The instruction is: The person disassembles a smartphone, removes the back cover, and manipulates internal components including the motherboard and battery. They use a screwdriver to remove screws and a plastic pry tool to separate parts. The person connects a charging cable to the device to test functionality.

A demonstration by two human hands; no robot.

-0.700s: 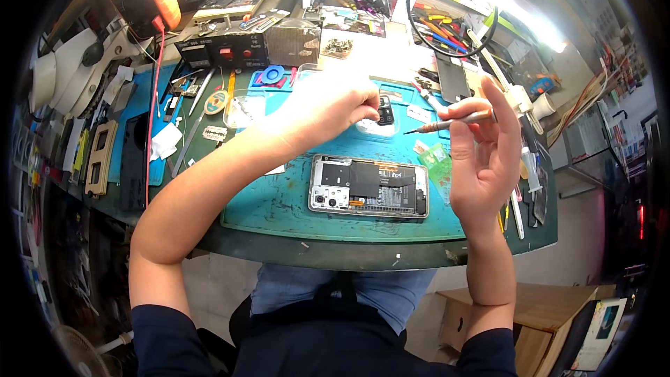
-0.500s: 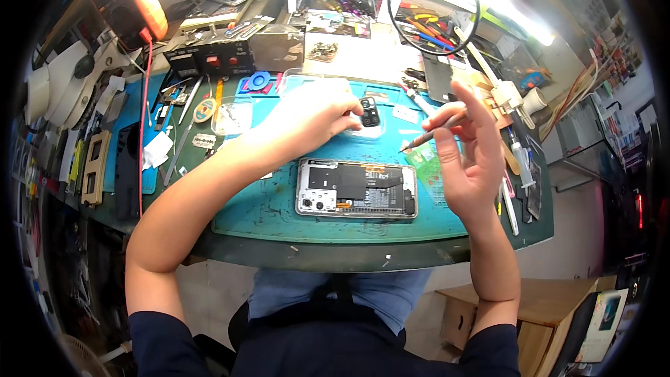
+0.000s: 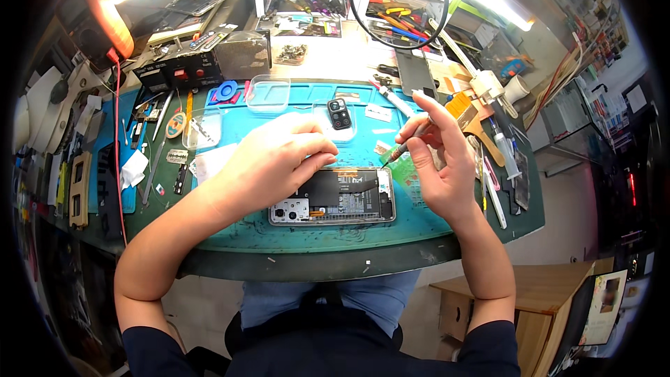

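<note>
An opened smartphone (image 3: 340,211) lies on the teal mat with its battery and inner plates exposed. My left hand (image 3: 283,157) hovers over the phone's upper left part, thumb and fingertips pinched together; anything between them is too small to make out. In my right hand (image 3: 443,167) is a slim precision screwdriver (image 3: 403,148), its dark tip close to the phone's top right corner. Whether the tip touches the phone I cannot tell. Beyond my left fingers, a black camera lens cover (image 3: 340,114) rests in a clear plastic tray (image 3: 347,137).
Two more clear plastic boxes (image 3: 268,93) (image 3: 202,129) stand on the left and back of the teal mat (image 3: 314,237). A razor blade (image 3: 177,156) and tweezers lie at left. Syringes (image 3: 504,145), a brush and pens crowd the right edge. A black cable loop (image 3: 447,0) hangs at the back.
My left hand has drawn back from the lens cover's tray to above the phone. The screwdriver in my right hand has come closer to the phone. The whole view has shifted slightly.
</note>
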